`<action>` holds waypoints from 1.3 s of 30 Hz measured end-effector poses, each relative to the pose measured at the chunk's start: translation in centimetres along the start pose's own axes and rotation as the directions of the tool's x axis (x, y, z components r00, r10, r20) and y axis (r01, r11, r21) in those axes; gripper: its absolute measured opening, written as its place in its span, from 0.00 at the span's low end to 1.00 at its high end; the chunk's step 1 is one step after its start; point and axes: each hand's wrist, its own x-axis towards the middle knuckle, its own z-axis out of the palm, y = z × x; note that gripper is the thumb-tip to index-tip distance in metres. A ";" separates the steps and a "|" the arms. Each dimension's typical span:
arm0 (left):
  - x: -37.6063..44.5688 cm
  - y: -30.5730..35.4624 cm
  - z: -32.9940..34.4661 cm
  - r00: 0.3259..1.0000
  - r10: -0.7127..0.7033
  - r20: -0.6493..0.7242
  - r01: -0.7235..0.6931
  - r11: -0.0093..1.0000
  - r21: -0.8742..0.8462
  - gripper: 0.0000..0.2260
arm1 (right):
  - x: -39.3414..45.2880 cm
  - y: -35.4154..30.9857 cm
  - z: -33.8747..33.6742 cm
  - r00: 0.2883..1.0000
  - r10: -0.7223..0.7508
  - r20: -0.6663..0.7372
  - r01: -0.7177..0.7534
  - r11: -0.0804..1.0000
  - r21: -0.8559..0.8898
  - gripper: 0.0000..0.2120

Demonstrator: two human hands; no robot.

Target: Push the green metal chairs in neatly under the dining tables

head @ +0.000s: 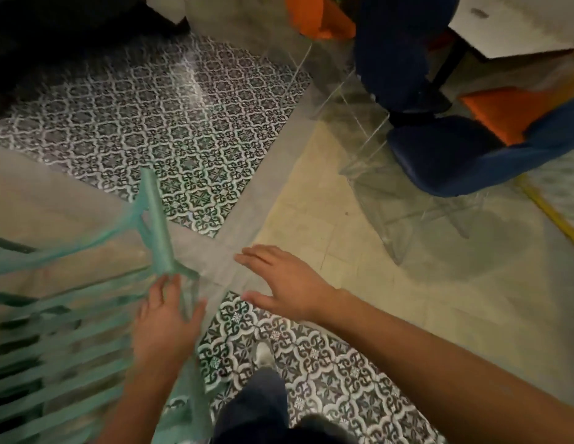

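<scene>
A green metal chair (71,315) with a slatted seat fills the lower left, blurred by motion. Its armrest (159,225) runs up from the chair's near corner. My left hand (165,325) lies over that corner, fingers wrapped around the frame at the armrest's lower end. My right hand (282,280) hovers to the right of the chair above the floor, palm down, fingers spread, holding nothing. No green chair's table shows clearly; a pale surface lies under the chair's far side.
Blue upholstered chairs (465,152) on clear legs stand at the upper right beside a white table (516,30), with orange cushions (503,110) among them. Patterned tiles (157,116) and plain grey strips cover the floor. My leg and shoe (263,357) are below.
</scene>
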 end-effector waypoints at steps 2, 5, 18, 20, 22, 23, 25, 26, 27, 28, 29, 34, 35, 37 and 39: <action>1.8 0.7 0.1 0.998 -0.054 -0.020 0.053 0.997 -0.053 0.31 | 4.5 1.2 -1.0 0.994 -0.093 0.050 0.094 0.995 -0.014 0.31; 3.3 2.5 -0.5 0.979 -0.189 0.076 0.196 0.974 -0.113 0.33 | 10.1 2.3 -1.6 0.967 -0.222 0.125 0.222 0.975 0.016 0.31; 4.8 5.7 1.6 0.654 -0.756 -0.020 0.746 0.650 -0.146 0.22 | 34.2 4.2 1.7 0.425 -0.758 0.495 0.881 0.471 -0.036 0.30; 4.3 6.6 2.7 0.529 -0.845 -0.078 0.819 0.532 -0.214 0.21 | 36.5 4.4 2.0 0.345 -0.787 0.511 0.927 0.371 -0.055 0.28; 4.3 7.5 2.4 0.419 -0.902 -0.104 0.876 0.432 -0.215 0.22 | 38.5 4.6 2.7 0.310 -0.745 0.590 0.929 0.368 -0.023 0.26; 4.5 7.7 2.1 0.392 -0.912 -0.117 0.893 0.408 -0.192 0.25 | 39.2 4.8 2.9 0.304 -0.732 0.610 0.928 0.372 -0.016 0.25; 5.0 8.6 1.6 0.343 -0.932 -0.115 0.920 0.359 -0.160 0.30 | 40.2 4.8 3.4 0.277 -0.776 0.566 0.947 0.322 -0.022 0.23; 5.3 8.8 1.5 0.334 -0.933 -0.135 0.922 0.353 -0.157 0.30 | 40.5 4.8 3.7 0.262 -0.798 0.542 0.956 0.293 -0.029 0.23; 5.5 8.9 1.3 0.326 -0.934 -0.148 0.925 0.348 -0.156 0.29 | 40.8 4.5 3.6 0.242 -0.809 0.536 0.962 0.273 -0.021 0.23; 5.5 8.9 1.2 0.314 -0.944 -0.096 0.930 0.327 -0.169 0.30 | 40.8 4.4 3.6 0.221 -0.836 0.502 0.968 0.252 -0.006 0.24; 5.5 8.8 1.4 0.318 -0.945 -0.071 0.934 0.325 -0.149 0.30 | 40.7 4.4 3.4 0.204 -0.837 0.508 0.970 0.243 0.011 0.26; 5.4 8.9 1.8 0.308 -0.951 -0.038 0.932 0.309 -0.189 0.29 | 40.4 4.4 3.1 0.218 -0.838 0.501 0.965 0.263 0.021 0.30; 5.6 9.0 1.9 0.311 -0.949 -0.046 0.931 0.314 -0.185 0.30 | 40.5 4.3 3.0 0.216 -0.824 0.524 0.964 0.264 0.017 0.29; 5.6 9.2 1.8 0.307 -0.951 -0.032 0.928 0.307 -0.213 0.28 | 40.7 4.4 2.9 0.236 -0.791 0.565 0.958 0.288 0.002 0.29; 5.5 9.5 1.4 0.302 -0.953 -0.034 0.924 0.301 -0.236 0.27 | 40.5 4.6 2.9 0.206 -0.752 0.626 0.958 0.285 0.027 0.34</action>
